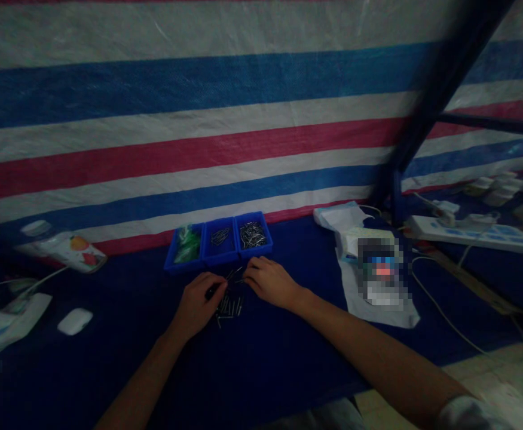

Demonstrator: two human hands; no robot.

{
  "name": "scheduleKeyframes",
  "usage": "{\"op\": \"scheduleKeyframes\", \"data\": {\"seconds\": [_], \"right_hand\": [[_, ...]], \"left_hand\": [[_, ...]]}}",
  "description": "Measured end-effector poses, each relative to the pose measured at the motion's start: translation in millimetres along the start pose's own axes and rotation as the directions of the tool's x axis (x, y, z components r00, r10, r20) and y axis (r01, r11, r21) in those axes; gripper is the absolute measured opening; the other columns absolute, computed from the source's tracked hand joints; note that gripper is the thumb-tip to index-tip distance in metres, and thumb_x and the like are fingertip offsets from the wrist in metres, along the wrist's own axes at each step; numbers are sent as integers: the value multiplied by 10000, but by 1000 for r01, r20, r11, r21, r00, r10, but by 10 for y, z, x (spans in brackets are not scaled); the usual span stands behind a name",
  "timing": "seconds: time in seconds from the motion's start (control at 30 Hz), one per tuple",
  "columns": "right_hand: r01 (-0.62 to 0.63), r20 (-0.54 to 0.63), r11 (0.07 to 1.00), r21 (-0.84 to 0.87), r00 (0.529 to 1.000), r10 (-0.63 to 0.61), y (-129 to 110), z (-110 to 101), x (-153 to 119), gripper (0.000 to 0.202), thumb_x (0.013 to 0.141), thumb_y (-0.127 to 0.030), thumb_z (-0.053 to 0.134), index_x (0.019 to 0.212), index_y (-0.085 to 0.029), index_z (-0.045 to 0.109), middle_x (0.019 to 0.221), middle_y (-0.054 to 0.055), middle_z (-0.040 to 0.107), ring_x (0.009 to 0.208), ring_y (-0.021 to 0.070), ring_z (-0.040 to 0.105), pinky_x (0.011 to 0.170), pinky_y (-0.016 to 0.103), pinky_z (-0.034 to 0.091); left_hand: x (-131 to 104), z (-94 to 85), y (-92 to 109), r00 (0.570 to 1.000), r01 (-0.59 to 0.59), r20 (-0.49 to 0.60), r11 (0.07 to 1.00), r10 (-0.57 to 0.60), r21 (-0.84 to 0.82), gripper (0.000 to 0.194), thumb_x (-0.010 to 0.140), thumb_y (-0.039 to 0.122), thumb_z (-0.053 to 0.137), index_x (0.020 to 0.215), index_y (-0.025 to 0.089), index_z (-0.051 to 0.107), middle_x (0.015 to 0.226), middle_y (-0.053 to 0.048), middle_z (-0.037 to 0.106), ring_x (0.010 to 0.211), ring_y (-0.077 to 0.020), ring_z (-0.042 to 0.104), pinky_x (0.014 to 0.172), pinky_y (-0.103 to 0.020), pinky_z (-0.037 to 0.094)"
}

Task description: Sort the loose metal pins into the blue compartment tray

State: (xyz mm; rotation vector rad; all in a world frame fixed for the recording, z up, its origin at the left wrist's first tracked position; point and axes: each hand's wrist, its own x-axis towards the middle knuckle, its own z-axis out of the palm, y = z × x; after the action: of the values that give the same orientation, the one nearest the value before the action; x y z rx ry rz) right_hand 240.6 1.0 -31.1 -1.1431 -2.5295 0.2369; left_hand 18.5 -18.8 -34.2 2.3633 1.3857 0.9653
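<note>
Thin, dark metal pins (231, 307) lie in a loose pile on the blue tabletop (265, 358), close to my left hand. The fingers of my left hand (201, 301) are pinched together at the upper left of that pile, with thin pins sticking out past the fingertips. Opposite it, my right hand (270, 280) has its fingertips closed on a thin metal pin pointing left. Just behind both hands stand joined blue bins. The left bin (168, 264) holds green plastic, the middle bin (220, 258) some pins, the right bin (256, 251) a heap of small metal parts.
A bottle with a fruit label (82, 252) leans at the left, near a white case (75, 321) and a power strip (28, 310). On the right lie white packaging (348, 286), cables and another power strip (476, 233). A striped tarp (243, 137) hangs behind; a dark post (449, 77) slants at right.
</note>
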Motion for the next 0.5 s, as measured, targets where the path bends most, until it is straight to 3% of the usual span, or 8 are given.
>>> {"op": "scheduleKeyframes", "data": {"seconds": [0.2,0.5], "right_hand": [[-5,11,997,-72,1000,6,-35,-12,6,204,927,-131,442,980,-151,637,1014,92,595,913,183,540,827,312,447],[41,1,999,-13,999,-41,2,-37,-35,164,937,-237,483,968,-169,628,1006,81,587,900,180,541,828,323,447]], "left_hand": [[-10,16,-24,1000,8,25,1000,-8,4,170,906,300,542,910,206,684,866,-37,680,816,-194,646,753,-327,523],[-26,39,-73,1000,-1,31,999,0,36,190,907,317,553,994,217,689,997,-59,665,960,-221,623,865,-384,514]]}}
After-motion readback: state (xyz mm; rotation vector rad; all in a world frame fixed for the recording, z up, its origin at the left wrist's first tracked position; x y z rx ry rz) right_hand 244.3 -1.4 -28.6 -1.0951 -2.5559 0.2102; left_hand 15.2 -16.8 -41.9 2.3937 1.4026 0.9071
